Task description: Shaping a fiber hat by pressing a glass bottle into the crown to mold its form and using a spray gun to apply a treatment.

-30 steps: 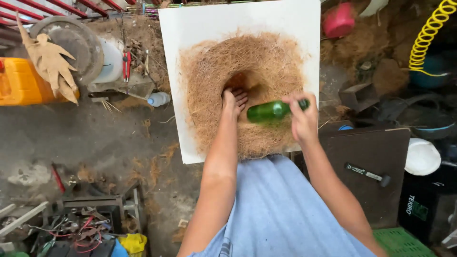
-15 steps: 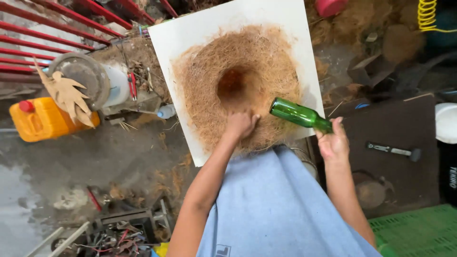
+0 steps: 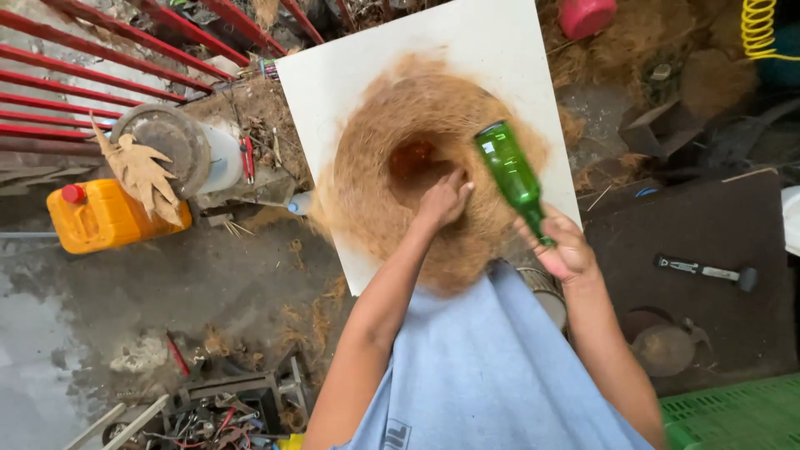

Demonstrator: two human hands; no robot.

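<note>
From the head camera, looking straight down, the white board (image 3: 500, 50) serves as the landmark: on its middle lies a round mat of brown coconut fibre (image 3: 375, 192) with a darker hollow at its centre. The left hand (image 3: 444, 200) rests on the fibre at the near edge of that hollow, fingers bent and held close together, pressing into the strands; whether anything is pinched beneath them cannot be told. The right hand (image 3: 567, 248) is at the board's near right edge, fingers wrapped tightly around the neck of a green glass bottle (image 3: 510, 173), which tilts with its broad base up and away, hanging over the right side of the fibre mat. Left of the board stand a grey-topped cylinder (image 3: 171, 150) with a dried brown leaf (image 3: 142, 171) lying against it, and beyond that an orange jerrycan (image 3: 104, 217) with a red cap. Red metal bars (image 3: 75, 83) run farther left. Right of the board is a dark brown panel (image 3: 692, 225) bearing a black-handled tool (image 3: 704, 271), and near it, at the bottom corner, a green plastic crate (image 3: 733, 417).
</note>
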